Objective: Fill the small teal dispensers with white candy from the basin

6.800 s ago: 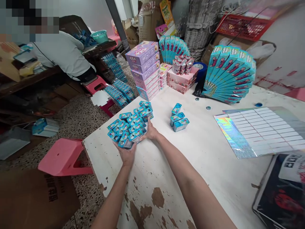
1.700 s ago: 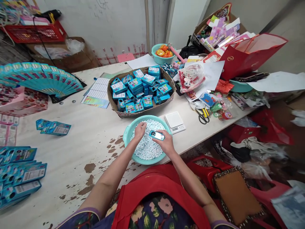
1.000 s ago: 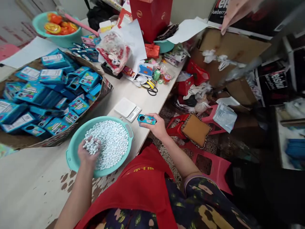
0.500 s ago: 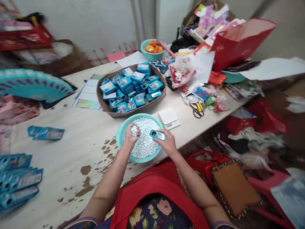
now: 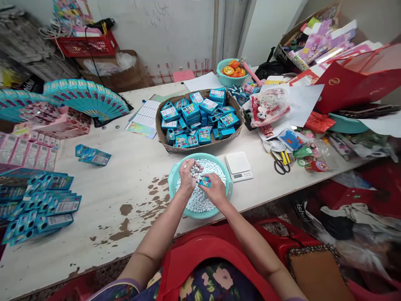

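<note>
A turquoise bowl (image 5: 229, 184) full of small white candies (image 5: 200, 201) stands before me on the table. Over its left half my left hand (image 5: 188, 176) is cupped around a handful of the white pieces. My right hand (image 5: 216, 190) grips a small blue candy box (image 5: 205, 182) between thumb and fingers above the bowl. The box and the handful meet side by side; whether pieces are passing into the box I cannot tell.
Behind the bowl, a cardboard tray (image 5: 200, 147) holds many blue boxes. A white scale (image 5: 238, 164) sits right of the bowl, with scissors (image 5: 282, 165) farther right. Blue boxes (image 5: 46, 209) lie in rows at left, near a smaller group (image 5: 93, 155).
My hands have come together over the bowl, bringing the blue box against the handful of white candies. The camera view has turned left, so the scene sits farther right.
</note>
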Motion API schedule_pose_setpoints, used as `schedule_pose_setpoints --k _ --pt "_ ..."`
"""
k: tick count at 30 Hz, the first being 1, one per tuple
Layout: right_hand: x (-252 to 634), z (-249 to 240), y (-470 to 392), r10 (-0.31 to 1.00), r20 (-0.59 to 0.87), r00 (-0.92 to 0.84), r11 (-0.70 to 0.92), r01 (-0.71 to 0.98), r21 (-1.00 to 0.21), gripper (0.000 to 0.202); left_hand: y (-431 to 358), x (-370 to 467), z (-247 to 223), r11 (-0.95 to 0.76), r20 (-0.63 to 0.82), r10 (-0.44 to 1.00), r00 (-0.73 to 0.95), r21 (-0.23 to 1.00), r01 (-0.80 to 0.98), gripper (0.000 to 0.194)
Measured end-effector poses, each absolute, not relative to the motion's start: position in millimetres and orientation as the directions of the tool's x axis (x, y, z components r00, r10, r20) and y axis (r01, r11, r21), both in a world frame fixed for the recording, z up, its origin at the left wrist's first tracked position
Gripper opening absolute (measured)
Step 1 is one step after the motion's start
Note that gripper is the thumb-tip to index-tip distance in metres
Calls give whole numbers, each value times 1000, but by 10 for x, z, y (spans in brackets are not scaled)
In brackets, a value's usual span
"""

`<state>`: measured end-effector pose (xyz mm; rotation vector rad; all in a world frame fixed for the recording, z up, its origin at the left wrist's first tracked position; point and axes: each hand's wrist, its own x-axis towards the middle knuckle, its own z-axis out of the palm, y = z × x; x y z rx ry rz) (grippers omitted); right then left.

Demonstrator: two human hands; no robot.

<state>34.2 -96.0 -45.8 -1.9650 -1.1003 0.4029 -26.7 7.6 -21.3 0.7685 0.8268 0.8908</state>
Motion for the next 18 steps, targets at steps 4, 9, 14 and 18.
schedule_pose_setpoints --k 4,9,14,18 --pt "364 -429 -945 819 92 567 -265 515 -815 28 93 -237 -176 384 -249 894 372 854 -351 27" --pt "383 -432 -929 811 78 580 -261 477 -839 26 105 -228 -160 392 -231 869 437 860 -327 32" --pt "381 -423 -923 801 90 591 -237 451 -860 28 114 -232 -152 344 -186 887 423 876 -337 30" --pt "371 -419 -917 781 100 616 -247 452 -857 27 115 -209 -159 345 -184 871 456 889 -301 29"
